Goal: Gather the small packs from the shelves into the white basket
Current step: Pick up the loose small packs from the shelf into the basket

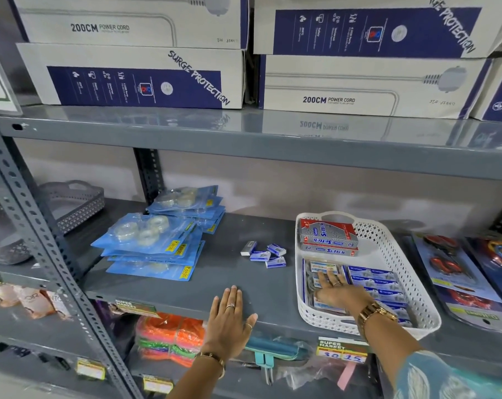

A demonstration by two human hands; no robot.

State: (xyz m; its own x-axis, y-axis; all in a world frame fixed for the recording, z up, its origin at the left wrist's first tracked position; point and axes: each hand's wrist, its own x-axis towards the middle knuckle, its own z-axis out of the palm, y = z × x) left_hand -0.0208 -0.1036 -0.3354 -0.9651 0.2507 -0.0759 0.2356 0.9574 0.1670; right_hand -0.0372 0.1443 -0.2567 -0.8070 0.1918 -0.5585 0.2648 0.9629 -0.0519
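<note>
The right hand [334, 289] lies with straight, slightly spread fingers on small packs inside the white basket [387, 243], at the shelf's front edge. The left hand [229, 318] rests flat on that edge, fingers together, holding nothing. 4 loose packs [265, 252] sit mid-shelf, just left of the basket. Tape packets [154, 243] are stacked toward the left end.

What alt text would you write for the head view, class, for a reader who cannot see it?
A person's right hand reaches flat into a white basket of small packs on a grey shelf, while the left hand rests open on the shelf edge. Four loose small blue packs lie left of the basket, beside stacked tape packs.
</note>
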